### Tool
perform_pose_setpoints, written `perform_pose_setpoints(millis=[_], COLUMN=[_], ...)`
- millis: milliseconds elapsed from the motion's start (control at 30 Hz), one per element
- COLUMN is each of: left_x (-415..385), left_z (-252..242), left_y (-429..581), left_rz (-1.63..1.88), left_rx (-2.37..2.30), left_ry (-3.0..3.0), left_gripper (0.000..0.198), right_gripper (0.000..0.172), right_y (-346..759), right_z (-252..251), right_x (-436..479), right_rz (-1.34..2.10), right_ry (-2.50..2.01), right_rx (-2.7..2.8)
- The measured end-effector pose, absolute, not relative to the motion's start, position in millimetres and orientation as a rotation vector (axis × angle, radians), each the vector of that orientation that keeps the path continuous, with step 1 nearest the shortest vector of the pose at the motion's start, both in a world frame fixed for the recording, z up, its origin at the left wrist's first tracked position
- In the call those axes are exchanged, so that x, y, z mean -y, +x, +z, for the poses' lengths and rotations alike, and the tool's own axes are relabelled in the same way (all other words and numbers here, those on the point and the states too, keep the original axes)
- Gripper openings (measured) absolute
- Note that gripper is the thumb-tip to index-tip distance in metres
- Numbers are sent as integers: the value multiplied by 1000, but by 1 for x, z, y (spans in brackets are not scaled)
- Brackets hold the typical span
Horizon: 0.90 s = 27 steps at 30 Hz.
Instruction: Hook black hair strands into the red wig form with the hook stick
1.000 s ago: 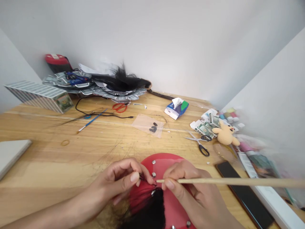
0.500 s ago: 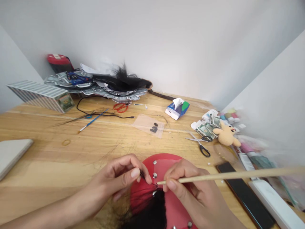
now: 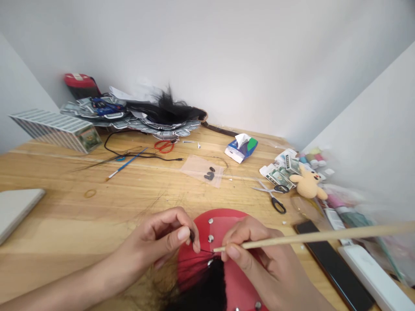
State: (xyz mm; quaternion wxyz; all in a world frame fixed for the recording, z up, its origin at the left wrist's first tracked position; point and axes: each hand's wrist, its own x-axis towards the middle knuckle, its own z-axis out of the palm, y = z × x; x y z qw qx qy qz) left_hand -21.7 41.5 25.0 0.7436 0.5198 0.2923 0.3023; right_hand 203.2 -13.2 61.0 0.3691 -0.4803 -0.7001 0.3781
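At the near edge lies a red rounded board (image 3: 233, 220) with several silver studs, partly covered by a mass of black hair (image 3: 207, 289). My left hand (image 3: 171, 237) is closed in a pinch on a small lock of black hair (image 3: 192, 236), left of the board's studs. A thin dark strand runs from these fingers to the tip of a slim wooden stick (image 3: 292, 239). My right hand (image 3: 256, 255) grips that stick near its tip, over the board's right half. The stick's far end extends past the right edge.
Black-handled scissors (image 3: 275, 196), a crocheted doll (image 3: 309, 183), a phone (image 3: 333, 263) and a white box (image 3: 376, 276) lie to the right. Farther back are a tissue pack (image 3: 241, 147), a small plastic bag (image 3: 201, 169), red-handled scissors (image 3: 164, 147) and a paintbrush (image 3: 126, 164).
My left hand has shifted slightly left, away from the stick's tip, and the dark strand between them shows longer. My right hand and the stick have hardly moved.
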Motion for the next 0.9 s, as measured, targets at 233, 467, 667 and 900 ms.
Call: perform_pose_setpoints(millis=[233,467,667,900], left_x=[-41,-37,-38,-39], left_z=[32,37,34,32], left_y=[-28,-28,-29,-28], left_rz=[704,671,673,650], left_rx=[-594,-614,-605,-663], left_ry=[1342,1339,1315,1284], left_gripper=[24,27,27,33], right_gripper=[15,16,17,19], right_y=[204,204,205,204], right_z=[62,62,61,62], right_x=[16,16,16,14], right_rz=[986,1019,1031,1057], right_ry=[-1245,-1261,-1281,-1292], right_rx=[1787,1782,1788,1789])
